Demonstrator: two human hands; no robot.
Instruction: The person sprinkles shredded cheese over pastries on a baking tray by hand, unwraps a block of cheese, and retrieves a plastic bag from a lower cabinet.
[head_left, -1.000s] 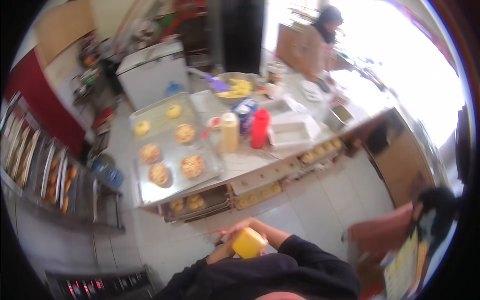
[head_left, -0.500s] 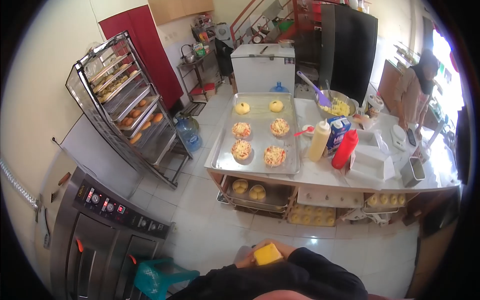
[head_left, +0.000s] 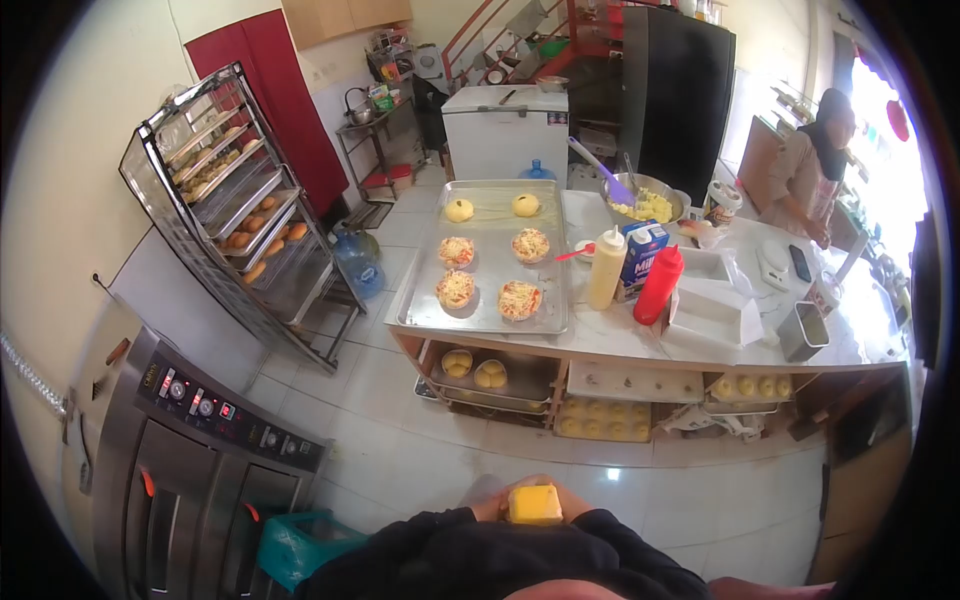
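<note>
Close to my body, both hands are around a small yellow block (head_left: 536, 505) with a pale side; its exact kind I cannot make out. My right hand (head_left: 490, 507) is at its left side and my left hand (head_left: 571, 503) at its right, both closed, with the fingers partly hidden. Beyond them, on the worktable, lies a metal baking tray (head_left: 490, 318). It carries several round buns topped with shredded cheese (head_left: 520, 299) and two plain dough rounds (head_left: 459, 210) at its far end.
A cream squeeze bottle (head_left: 606, 270), a milk carton (head_left: 640, 258), a red squeeze bottle (head_left: 659, 286) and a mixing bowl (head_left: 677, 207) stand right of the tray. An oven (head_left: 210, 440), a green stool (head_left: 300, 550) and a tray rack (head_left: 290, 270) are leftward. Another person (head_left: 810, 175) stands behind the table.
My view has shifted slightly, so the table and tray sit further left. The yellow block has turned straighter between my hands. The other person's hand has moved away from the table.
</note>
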